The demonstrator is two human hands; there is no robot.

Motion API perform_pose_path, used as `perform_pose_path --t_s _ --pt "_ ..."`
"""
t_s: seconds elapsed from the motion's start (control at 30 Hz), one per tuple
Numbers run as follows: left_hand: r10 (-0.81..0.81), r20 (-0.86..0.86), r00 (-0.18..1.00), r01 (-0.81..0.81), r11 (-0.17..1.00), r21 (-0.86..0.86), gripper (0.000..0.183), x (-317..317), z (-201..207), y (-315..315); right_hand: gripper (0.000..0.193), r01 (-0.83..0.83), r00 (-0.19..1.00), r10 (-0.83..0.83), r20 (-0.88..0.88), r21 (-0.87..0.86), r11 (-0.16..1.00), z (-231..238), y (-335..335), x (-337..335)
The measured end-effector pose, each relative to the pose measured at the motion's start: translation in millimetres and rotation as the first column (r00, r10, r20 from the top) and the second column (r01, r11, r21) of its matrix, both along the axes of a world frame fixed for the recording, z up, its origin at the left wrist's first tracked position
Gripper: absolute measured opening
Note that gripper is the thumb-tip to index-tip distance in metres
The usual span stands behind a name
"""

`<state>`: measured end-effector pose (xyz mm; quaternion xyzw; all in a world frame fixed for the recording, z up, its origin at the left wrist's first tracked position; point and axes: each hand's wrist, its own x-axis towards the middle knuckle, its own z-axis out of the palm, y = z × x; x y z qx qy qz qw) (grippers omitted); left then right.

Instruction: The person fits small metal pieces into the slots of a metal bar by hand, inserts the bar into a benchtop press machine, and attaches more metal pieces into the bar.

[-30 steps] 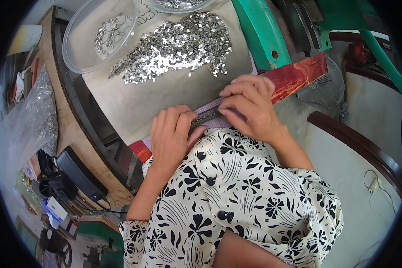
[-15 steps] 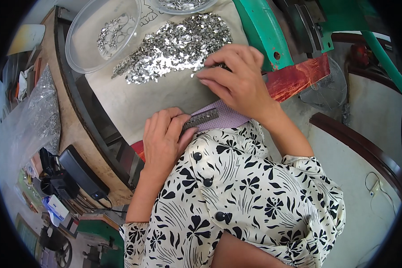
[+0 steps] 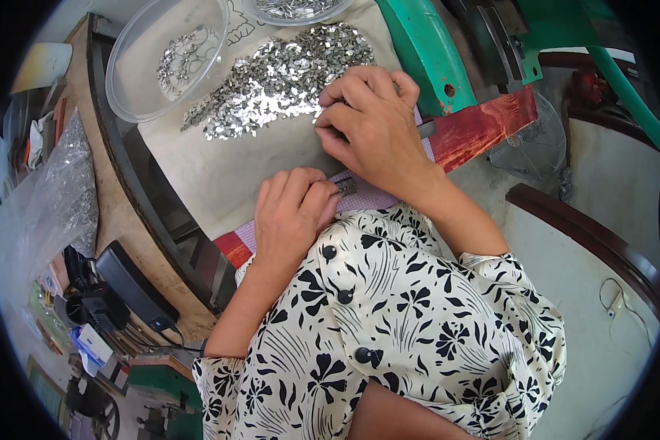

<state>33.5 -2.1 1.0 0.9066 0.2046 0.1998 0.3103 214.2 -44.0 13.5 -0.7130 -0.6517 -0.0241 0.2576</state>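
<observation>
A pile of small shiny metal pieces (image 3: 275, 81) is spread over a beige cloth (image 3: 198, 180). My right hand (image 3: 378, 125) hovers at the pile's near right edge, fingertips drawn together; what they pinch, if anything, is too small to make out. Nearer to me, my left hand (image 3: 290, 220) grips a dark, notched metal strip (image 3: 345, 185). Only the strip's right end shows past the thumb and fingers; the rest is covered by the hand. Beneath the strip lies a purple checked cloth (image 3: 374, 196) along the near edge.
A clear round plastic tub (image 3: 117, 88) with a few metal bits stands at the back left, and another tub (image 3: 301, 16) of metal pins behind the pile. A green machine frame (image 3: 436, 59) rises at the right, beside a red wooden board (image 3: 484, 128).
My left hand has slid to the right along with the strip, and now hides most of it. My right hand has shifted slightly left and its fingers have drawn closer together.
</observation>
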Motion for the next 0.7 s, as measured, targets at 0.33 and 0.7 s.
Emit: perform_pose_path --t_s 0.33,0.7 --pt "0.029 0.017 0.999 -0.029 1.000 0.003 0.024 1.2 -0.9 -2.1 0.020 -0.131 0.980 0.121 -0.156 -0.056 0.990 7.9 -64.9 -0.7" --pt "0.016 -0.019 1.000 -0.017 1.000 -0.018 0.028 -3.7 2.8 -0.8 0.020 -0.151 0.989 0.150 -0.011 -0.068 0.986 9.7 -71.1 -8.3"
